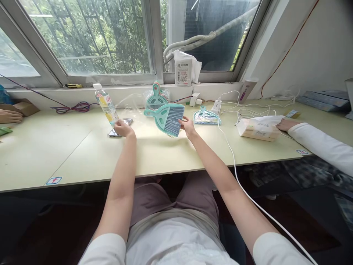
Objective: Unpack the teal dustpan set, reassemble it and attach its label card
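While right hand (188, 127) pinches the teal hand brush (167, 117) by its bristle end, lifted off the desk (41, 154) near the far edge, it could slip. Left hand (123, 129) grips a tilted water bottle (107, 104) base; topple risk. Brush: grey bristles, looped handle.

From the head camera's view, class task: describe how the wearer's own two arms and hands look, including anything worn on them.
Both arms are bare from just above the elbow down. Each upper arm ends in a short white sleeve, the other matching it. The left hand and right hand are bare: no gloves show, and no watch, band or ring is visible. No cable or marking is attached to either arm.
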`<state>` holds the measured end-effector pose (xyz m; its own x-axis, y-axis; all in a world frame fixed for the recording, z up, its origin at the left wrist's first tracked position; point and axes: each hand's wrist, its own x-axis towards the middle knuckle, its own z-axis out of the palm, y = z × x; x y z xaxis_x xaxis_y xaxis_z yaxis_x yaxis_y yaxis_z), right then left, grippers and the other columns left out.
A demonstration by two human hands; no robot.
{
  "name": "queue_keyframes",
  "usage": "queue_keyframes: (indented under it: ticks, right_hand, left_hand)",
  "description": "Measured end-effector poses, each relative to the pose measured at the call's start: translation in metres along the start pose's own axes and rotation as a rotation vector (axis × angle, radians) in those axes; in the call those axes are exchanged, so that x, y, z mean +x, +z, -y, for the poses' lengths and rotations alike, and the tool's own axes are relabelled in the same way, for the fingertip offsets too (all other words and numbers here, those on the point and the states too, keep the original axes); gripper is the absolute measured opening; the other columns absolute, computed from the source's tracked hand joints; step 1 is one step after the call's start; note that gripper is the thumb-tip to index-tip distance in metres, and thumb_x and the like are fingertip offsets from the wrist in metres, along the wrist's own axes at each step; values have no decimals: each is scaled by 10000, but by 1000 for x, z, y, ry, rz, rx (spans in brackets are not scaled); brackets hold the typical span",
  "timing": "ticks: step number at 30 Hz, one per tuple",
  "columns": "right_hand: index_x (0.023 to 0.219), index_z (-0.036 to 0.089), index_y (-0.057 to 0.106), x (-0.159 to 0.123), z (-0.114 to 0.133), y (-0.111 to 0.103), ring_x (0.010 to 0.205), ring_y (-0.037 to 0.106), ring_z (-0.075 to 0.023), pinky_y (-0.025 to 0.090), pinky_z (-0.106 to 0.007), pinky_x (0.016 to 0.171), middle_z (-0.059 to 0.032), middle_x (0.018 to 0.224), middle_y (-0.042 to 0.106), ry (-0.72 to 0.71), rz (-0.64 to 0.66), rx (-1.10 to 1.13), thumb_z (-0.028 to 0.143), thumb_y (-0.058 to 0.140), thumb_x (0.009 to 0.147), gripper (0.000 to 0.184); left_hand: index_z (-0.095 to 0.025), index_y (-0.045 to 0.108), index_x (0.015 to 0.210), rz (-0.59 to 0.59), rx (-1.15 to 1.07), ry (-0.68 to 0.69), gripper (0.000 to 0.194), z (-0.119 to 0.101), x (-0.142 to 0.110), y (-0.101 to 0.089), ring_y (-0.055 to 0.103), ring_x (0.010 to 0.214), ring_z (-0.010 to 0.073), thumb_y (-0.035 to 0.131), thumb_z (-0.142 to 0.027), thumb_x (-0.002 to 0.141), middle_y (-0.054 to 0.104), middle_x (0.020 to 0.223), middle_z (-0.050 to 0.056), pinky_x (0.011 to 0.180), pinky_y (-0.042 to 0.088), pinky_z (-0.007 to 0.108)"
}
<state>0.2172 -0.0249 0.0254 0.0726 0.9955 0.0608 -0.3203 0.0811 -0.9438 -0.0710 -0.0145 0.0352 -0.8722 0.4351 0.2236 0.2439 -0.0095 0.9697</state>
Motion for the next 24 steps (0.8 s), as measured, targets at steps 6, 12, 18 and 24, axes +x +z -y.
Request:
queue_keyframes:
  ticks: [6, 12, 18, 24]
  right_hand:
    - [962, 196, 550, 4, -7, -3, 650, 663, -114, 592, -301, 780, 17, 769, 695, 35, -85, 95, 93, 608, 845, 166]
    - [1001, 194, 536, 2, -14, -1, 664, 664, -107, 597, -281, 757, 13, 782, 696, 24, -60, 111, 90, 613, 835, 211]
    - [1105, 219, 500, -1, -19, 6, 752, 684, -124, 592, -300, 798, -5, 892, 703, -5, -43, 108, 174, 679, 806, 351]
    - [1272, 245, 439, -8, -14, 8, 925, 649, -159, 566, -344, 827, -71, 1173, 615, -147, -222, -251, 230, 482, 909, 365]
  left_hand:
    - [-126, 213, 1410, 58, 18, 40, 490, -14, -15, -21, 300, 1439, 279, 390, -194, 958, 440, 1378, 255, 1185, 5, 567]
    - [-241, 83, 1497, 61, -113, 389, 956, -32, -45, -18, -58, 1507, 276, 715, -389, 795, 88, 1602, 169, 1211, 50, 508]
    - [-209, 497, 1271, 953, -354, -121, 505, -19, -86, 27, 654, 999, 281, 473, -567, 916, 647, 1094, 134, 865, 530, 411]
    - [-213, 535, 1252, 846, -325, 152, 399, -8, -94, 33, 640, 971, 222, 439, -471, 962, 662, 1075, 91, 837, 496, 334]
